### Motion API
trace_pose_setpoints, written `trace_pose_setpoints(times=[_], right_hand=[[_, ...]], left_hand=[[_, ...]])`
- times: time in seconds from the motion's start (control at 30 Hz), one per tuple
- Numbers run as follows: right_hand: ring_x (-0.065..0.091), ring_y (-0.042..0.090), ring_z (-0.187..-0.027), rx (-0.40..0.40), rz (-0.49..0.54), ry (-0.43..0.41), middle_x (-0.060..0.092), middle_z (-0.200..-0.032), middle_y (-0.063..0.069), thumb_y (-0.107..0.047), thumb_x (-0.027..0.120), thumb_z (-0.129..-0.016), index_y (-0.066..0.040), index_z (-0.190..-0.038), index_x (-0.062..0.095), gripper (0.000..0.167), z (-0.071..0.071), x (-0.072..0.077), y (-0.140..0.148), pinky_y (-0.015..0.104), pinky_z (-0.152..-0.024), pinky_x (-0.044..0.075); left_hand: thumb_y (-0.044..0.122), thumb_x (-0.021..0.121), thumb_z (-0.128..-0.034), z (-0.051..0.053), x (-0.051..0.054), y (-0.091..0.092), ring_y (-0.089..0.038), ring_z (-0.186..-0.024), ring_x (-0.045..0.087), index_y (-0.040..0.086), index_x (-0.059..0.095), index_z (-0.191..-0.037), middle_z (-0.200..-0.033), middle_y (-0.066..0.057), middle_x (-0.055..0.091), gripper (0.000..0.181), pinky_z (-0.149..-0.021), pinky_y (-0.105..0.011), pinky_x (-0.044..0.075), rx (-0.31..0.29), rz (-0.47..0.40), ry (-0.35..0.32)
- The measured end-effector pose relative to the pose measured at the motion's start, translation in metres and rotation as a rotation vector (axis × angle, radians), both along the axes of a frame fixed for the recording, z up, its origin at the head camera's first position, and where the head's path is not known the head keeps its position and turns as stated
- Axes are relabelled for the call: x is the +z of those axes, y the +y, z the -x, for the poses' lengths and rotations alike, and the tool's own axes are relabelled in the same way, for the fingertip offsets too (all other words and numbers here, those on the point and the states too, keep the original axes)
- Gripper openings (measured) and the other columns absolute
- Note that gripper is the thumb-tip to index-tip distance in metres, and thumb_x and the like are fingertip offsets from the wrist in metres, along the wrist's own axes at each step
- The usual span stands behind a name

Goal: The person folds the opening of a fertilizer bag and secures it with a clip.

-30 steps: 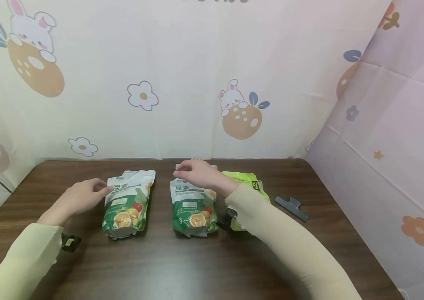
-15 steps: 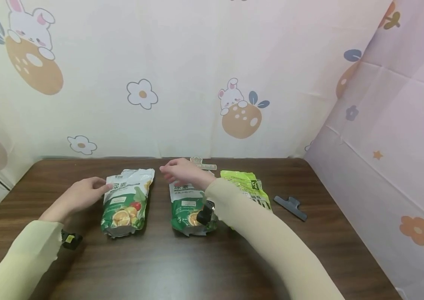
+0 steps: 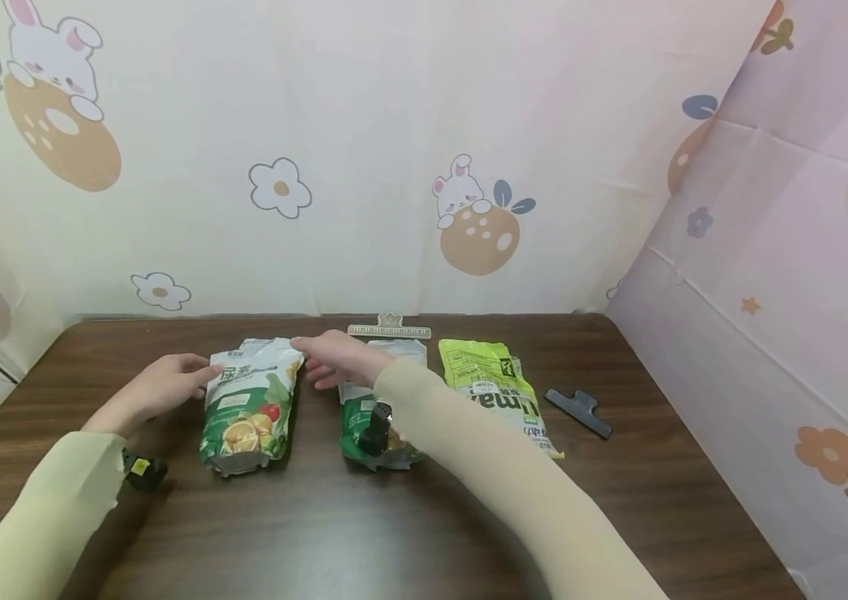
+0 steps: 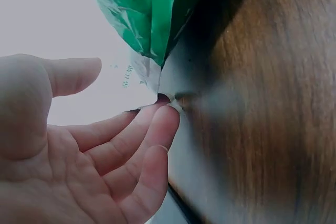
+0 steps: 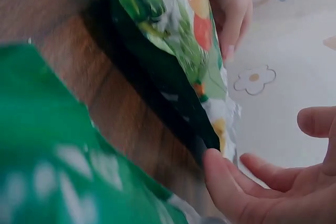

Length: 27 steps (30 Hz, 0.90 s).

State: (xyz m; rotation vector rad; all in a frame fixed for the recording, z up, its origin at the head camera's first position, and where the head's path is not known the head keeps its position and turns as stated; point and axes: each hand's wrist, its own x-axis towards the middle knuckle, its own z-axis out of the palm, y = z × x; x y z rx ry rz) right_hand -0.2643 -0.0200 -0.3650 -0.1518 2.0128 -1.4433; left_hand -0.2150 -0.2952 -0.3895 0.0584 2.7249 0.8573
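In the head view, a white and green pouch [image 3: 249, 408] with fruit and vegetable pictures lies at the left of the table. My left hand [image 3: 157, 387] is at its left edge. The left wrist view has the left fingers [image 4: 157, 124] against the pouch's edge, the thumb standing apart from them. From the right, my right hand [image 3: 341, 357] reaches over to the same pouch's upper right corner. In the right wrist view its fingertips [image 5: 215, 166] are at the pouch's edge, thumb spread away. A second white and green pouch [image 3: 363, 417] lies partly hidden under the right forearm.
A yellow-green bag [image 3: 487, 375] lies right of the second pouch. A grey clip [image 3: 579, 412] is beside it, and a pale wide clip [image 3: 389, 331] lies at the dark wooden table's [image 3: 281, 533] back edge. A patterned curtain [image 3: 363, 242] stands behind.
My right hand has moved left, from above the second pouch to the left pouch's upper right corner. The left hand has stayed nearly in place, and the pouches have not visibly shifted.
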Motion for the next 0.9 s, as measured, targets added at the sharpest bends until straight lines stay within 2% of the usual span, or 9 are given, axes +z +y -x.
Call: trace_pose_setpoints(times=[0.13, 0.27, 0.37, 0.43, 0.63, 0.9], right_hand=[[0.063, 0.036, -0.112, 0.01, 0.022, -0.093, 0.058, -0.126, 0.027, -0.04, 0.057, -0.101, 0.005, -0.143, 0.044, 0.063, -0.003, -0.003, -0.006, 0.041, -0.087, 0.055], [0.06, 0.039, -0.116, 0.02, 0.061, -0.184, 0.054, -0.131, 0.031, -0.042, 0.056, -0.101, 0.0, -0.15, 0.035, 0.068, -0.004, -0.005, -0.011, 0.045, -0.09, 0.054], [0.057, 0.042, -0.119, -0.005, 0.103, -0.232, 0.052, -0.133, 0.032, -0.042, 0.057, -0.101, -0.003, -0.153, 0.032, 0.069, -0.004, -0.008, -0.012, 0.049, -0.089, 0.053], [0.055, 0.043, -0.121, -0.024, 0.129, -0.259, 0.051, -0.134, 0.032, -0.042, 0.058, -0.1, -0.006, -0.154, 0.031, 0.07, -0.005, -0.009, -0.012, 0.051, -0.088, 0.053], [0.053, 0.043, -0.121, -0.026, 0.167, -0.289, 0.05, -0.135, 0.029, -0.044, 0.06, -0.098, -0.011, -0.156, 0.026, 0.074, -0.006, -0.013, -0.012, 0.053, -0.086, 0.054], [0.05, 0.044, -0.125, -0.031, 0.205, -0.303, 0.048, -0.137, 0.029, -0.046, 0.058, -0.099, -0.008, -0.155, 0.028, 0.074, -0.005, -0.014, -0.011, 0.053, -0.089, 0.052]], left_hand=[[0.044, 0.047, -0.104, 0.003, -0.001, -0.002, -0.034, -0.098, 0.062, -0.019, 0.043, -0.135, -0.118, -0.032, 0.059, 0.07, -0.088, -0.06, 0.046, 0.001, -0.012, -0.006], [0.037, 0.05, -0.1044, 0.004, -0.003, -0.003, -0.03, -0.092, 0.06, -0.019, 0.046, -0.13, -0.102, -0.022, 0.065, 0.062, -0.081, -0.05, 0.048, 0.004, -0.04, -0.012], [0.031, 0.051, -0.1044, 0.005, -0.004, -0.004, -0.029, -0.091, 0.058, -0.018, 0.049, -0.127, -0.094, -0.015, 0.065, 0.054, -0.079, -0.044, 0.049, 0.007, -0.06, -0.017], [0.029, 0.053, -0.1041, 0.006, -0.006, -0.004, -0.029, -0.091, 0.058, -0.017, 0.052, -0.124, -0.094, -0.016, 0.065, 0.05, -0.078, -0.043, 0.051, 0.01, -0.068, -0.019], [0.023, 0.055, -0.103, 0.01, -0.01, -0.004, -0.028, -0.091, 0.059, -0.017, 0.055, -0.119, -0.102, -0.022, 0.063, 0.043, -0.078, -0.038, 0.055, 0.039, -0.11, -0.031], [0.026, 0.056, -0.1033, 0.012, -0.014, -0.007, -0.025, -0.09, 0.057, -0.013, 0.057, -0.12, -0.101, -0.017, 0.062, 0.043, -0.076, -0.032, 0.053, 0.094, -0.176, -0.064]])
